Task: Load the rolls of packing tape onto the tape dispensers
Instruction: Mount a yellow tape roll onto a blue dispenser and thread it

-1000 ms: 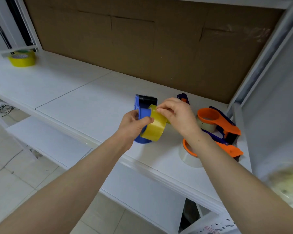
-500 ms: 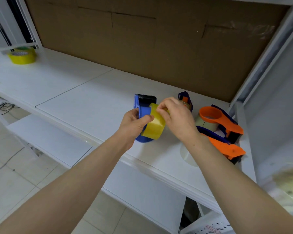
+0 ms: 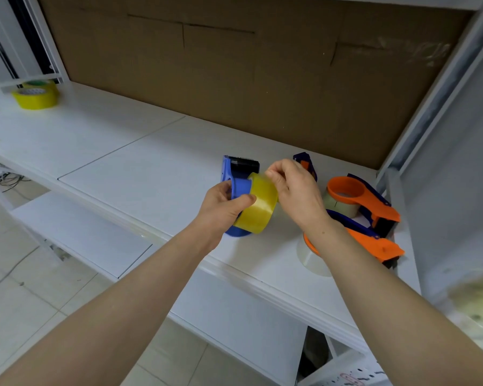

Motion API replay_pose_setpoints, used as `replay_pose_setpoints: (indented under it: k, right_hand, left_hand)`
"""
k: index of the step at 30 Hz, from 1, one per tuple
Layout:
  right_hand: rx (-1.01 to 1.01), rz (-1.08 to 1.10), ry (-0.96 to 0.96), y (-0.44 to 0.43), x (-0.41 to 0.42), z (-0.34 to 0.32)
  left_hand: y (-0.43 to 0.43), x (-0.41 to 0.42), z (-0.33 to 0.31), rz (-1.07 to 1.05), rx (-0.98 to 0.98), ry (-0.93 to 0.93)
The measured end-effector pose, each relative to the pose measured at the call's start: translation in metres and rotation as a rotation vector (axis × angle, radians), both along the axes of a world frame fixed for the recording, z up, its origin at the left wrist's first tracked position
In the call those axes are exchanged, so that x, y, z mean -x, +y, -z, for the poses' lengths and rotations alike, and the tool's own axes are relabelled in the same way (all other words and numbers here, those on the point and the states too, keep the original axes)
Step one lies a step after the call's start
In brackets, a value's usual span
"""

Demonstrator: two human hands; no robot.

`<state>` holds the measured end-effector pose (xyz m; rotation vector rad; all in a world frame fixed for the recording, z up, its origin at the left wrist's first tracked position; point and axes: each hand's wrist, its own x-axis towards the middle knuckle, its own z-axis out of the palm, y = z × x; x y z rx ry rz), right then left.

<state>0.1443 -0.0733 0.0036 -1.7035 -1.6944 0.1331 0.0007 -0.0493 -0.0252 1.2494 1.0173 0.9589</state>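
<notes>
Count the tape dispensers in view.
4: blue dispenser gripped by the left hand; far orange dispenser and near orange dispenser at the shelf's right end; dark-blue dispenser partly hidden behind the right hand. Others may be hidden.

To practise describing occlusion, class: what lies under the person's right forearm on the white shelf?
A clear tape roll and an orange dispenser lie there. The forearm covers where they meet, so whether the roll is loaded cannot be seen.

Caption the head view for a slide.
Left hand grips a blue tape dispenser while right hand pinches the yellow tape roll on it.
</notes>
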Motion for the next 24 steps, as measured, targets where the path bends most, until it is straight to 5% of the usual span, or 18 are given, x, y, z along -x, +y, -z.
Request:
replay_pose_setpoints:
  k: [6, 10, 14, 17, 21, 24]
  right_hand:
    - [0.014, 0.027, 0.041, -0.002, -0.002, 0.000]
    - [0.073, 0.147, 0.245, -0.007, 0.001, 0.002]
    - [0.370, 0.210, 0.370, -0.013, 0.017, 0.001]
    - [0.302, 0.160, 0.601, -0.009, 0.019, 0.003]
    - [0.274, 0.216, 0.347, -0.012, 0.004, -0.006]
    - [0.172, 0.184, 0.424, -0.026, -0.010, -0.025]
  left_hand:
    - [-0.001, 0.001, -0.004, 0.001, 0.016, -0.038]
    - [-0.003, 0.002, -0.003, -0.013, 0.019, -0.072]
    - [-0.008, 0.002, -0.001, 0.041, -0.010, -0.114]
    - [-0.010, 0.005, -0.001, 0.099, -0.046, -0.155]
    - [-0.006, 0.017, 0.000, 0.040, -0.014, -0.241]
    - [-0.003, 0.023, -0.003, 0.005, -0.022, -0.256]
